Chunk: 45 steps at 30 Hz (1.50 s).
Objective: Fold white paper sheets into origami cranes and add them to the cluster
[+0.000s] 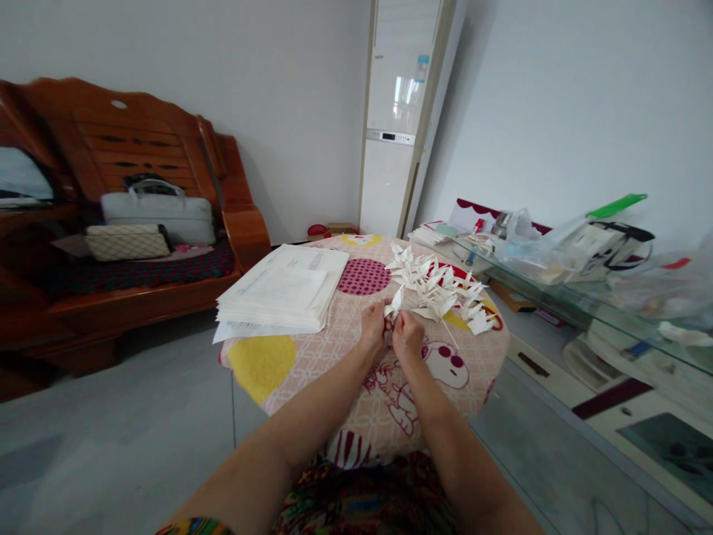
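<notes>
Close together over the round table, my left hand (374,324) and my right hand (408,336) both pinch a small folded white paper crane (395,303). Its upper point sticks up between my fingers; the lower part is hidden by them. Just beyond and to the right lies a heap of several white paper cranes (431,281). To the left rests a thick stack of white paper (278,286), some sheets printed, with a smaller pile on top. A patterned pink tablecloth (317,371) covers the table.
A wooden bench (139,119) with a grey bag (159,215) and a quilted purse (128,242) stands at left. At right is a glass-topped cabinet (562,297) crowded with plastic bags and a black-and-white bag (596,245). A tall white air conditioner (393,104) stands in the corner.
</notes>
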Available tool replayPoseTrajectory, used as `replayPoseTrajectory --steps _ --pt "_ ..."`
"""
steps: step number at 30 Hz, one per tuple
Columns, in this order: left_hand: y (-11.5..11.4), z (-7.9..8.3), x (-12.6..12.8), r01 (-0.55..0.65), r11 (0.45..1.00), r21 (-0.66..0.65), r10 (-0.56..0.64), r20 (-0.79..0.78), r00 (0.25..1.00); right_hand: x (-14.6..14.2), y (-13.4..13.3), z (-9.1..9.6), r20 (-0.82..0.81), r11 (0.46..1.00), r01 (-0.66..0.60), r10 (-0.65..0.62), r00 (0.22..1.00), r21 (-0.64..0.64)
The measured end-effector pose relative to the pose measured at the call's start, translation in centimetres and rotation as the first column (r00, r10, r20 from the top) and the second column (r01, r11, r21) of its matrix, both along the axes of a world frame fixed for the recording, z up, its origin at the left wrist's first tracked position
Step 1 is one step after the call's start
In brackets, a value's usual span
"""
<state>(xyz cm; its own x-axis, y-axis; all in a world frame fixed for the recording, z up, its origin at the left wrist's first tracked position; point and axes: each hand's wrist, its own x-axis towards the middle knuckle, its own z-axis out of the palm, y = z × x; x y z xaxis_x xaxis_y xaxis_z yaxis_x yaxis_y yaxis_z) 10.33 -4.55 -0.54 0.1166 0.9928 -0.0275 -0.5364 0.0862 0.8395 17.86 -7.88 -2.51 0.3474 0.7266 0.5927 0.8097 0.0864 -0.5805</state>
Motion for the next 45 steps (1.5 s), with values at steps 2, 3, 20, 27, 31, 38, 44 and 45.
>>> replayPoseTrajectory --steps 2,3,20,27,31,38,44,45 --pt "0.0 0.0 0.0 0.038 0.999 0.030 -0.038 0.020 0.999 0.2 -0.1 0.1 -0.049 1.000 0.016 -0.016 0.999 -0.005" --pt "0.1 0.1 0.0 0.057 0.997 0.048 -0.058 0.026 0.998 0.3 -0.1 0.1 -0.068 1.000 0.016 -0.016 0.998 -0.006" --pt "-0.3 0.1 0.0 0.106 0.979 0.174 -0.099 -0.047 0.994 0.8 -0.2 0.5 -0.120 0.999 0.005 0.001 0.993 0.050" --pt "0.5 0.3 -1.0 0.152 0.979 0.138 -0.136 -0.120 0.983 1.8 -0.2 0.0 -0.044 0.990 0.095 -0.091 0.995 0.102" --pt "1.0 0.2 -1.6 0.172 0.978 0.114 -0.154 -0.157 0.976 2.0 -0.1 -0.1 0.010 0.984 0.065 -0.068 0.998 0.164" --pt "0.9 0.4 -2.3 0.280 0.955 0.099 -0.256 -0.204 0.945 2.0 -0.1 -0.2 0.033 0.992 0.066 -0.070 0.997 0.107" --pt "1.0 0.4 -2.1 0.281 0.957 0.073 -0.262 -0.204 0.943 2.0 -0.1 -0.4 -0.018 0.993 0.041 -0.040 0.999 0.112" --pt "1.0 0.4 -2.2 0.275 0.959 0.070 -0.257 -0.203 0.945 2.0 -0.1 -0.4 -0.027 0.990 0.036 -0.033 0.999 0.134"
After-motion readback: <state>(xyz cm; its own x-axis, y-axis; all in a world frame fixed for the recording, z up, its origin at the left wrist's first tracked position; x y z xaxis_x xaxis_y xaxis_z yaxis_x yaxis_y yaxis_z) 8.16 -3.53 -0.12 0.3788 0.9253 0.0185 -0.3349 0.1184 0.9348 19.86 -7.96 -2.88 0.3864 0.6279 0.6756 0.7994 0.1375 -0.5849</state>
